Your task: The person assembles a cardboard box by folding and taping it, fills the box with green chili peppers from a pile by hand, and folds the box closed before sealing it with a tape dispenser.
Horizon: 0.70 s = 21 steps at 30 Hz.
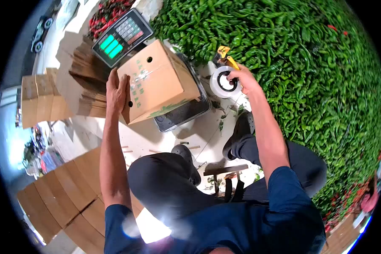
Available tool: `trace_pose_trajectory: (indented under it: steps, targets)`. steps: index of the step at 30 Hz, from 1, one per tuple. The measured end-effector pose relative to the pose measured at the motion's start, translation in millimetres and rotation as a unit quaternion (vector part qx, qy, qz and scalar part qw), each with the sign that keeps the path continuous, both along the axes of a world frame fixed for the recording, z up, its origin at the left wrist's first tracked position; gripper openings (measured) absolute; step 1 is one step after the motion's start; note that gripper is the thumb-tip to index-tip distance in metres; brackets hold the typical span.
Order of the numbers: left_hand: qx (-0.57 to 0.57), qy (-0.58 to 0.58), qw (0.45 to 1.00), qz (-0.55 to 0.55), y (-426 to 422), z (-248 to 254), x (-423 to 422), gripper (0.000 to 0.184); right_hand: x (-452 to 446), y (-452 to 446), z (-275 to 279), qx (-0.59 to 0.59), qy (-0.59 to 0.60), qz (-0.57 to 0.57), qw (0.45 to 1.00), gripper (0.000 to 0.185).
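A closed cardboard box (156,80) with green printing and round holes sits tilted on the black platform of a weighing scale (184,120). Clear tape shows along the seam of its top. Against the box's left edge lies my left hand (116,91), fingers stretched out and touching the cardboard. To the right of the box, my right hand (246,80) is closed around a tape dispenser (233,63) with yellow parts, its fingers partly inside the roll of clear tape (216,83). The dispenser is apart from the box. The scale's display (122,37) is lit green behind the box.
A large heap of green peppers (317,84) fills the right side. Red peppers (110,17) lie behind the display. Folded cardboard (86,80) stands left of the box, and cartons (63,190) are at lower left. Scraps litter the pale floor (137,137) near my feet.
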<state>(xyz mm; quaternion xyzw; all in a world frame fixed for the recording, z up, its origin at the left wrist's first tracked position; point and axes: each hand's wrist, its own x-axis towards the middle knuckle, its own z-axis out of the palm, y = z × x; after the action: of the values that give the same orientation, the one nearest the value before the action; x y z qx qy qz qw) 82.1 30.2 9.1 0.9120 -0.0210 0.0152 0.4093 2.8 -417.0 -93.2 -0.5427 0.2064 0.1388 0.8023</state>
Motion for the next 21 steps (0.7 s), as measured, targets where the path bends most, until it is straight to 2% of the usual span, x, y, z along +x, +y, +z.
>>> trace_pose_trajectory:
  steps: [2,4,5,7,8,9,11,12,13,15,18,21]
  targets:
    - [0.022,-0.003,1.0,-0.01,10,-8,8,0.066,-3,2,-2,-0.012,0.008,0.001,1.0,0.056]
    - [0.043,0.028,0.999,0.013,-9,15,1,0.063,9,8,-10,-0.023,-0.005,0.048,0.999,0.06]
    - [0.02,0.029,0.999,0.01,-6,14,2,0.062,16,13,-8,0.004,-0.019,0.061,0.998,0.062]
    - [-0.028,0.034,0.999,0.002,1,4,4,0.059,35,22,-1,-0.037,-0.009,0.098,0.994,0.063]
    - [-0.09,0.034,0.995,-0.002,-10,10,-1,0.057,47,26,-7,-0.038,-0.028,0.118,0.992,0.065]
    - [-0.089,0.039,0.995,-0.006,-7,8,1,0.056,60,29,-12,-0.039,-0.058,0.136,0.988,0.067]
    - [-0.11,0.031,0.993,-0.013,-7,7,-1,0.056,84,30,-12,-0.066,-0.04,0.179,0.981,0.068]
    - [-0.093,0.061,0.994,0.017,-22,22,-7,0.057,91,30,4,-0.096,-0.019,0.201,0.975,0.068]
    - [-0.147,0.069,0.987,0.009,-17,15,-6,0.057,99,30,15,-0.084,-0.014,0.228,0.97,0.072]
    - [-0.123,0.089,0.988,0.036,-26,24,-9,0.056,121,36,4,-0.127,-0.049,0.321,0.937,0.075]
    - [-0.121,0.07,0.99,0.026,-22,20,-7,0.056,134,52,-15,-0.14,-0.065,0.378,0.913,0.081]
    - [-0.087,0.07,0.993,0.04,-26,25,-7,0.057,120,41,-6,-0.177,-0.078,0.428,0.883,0.083]
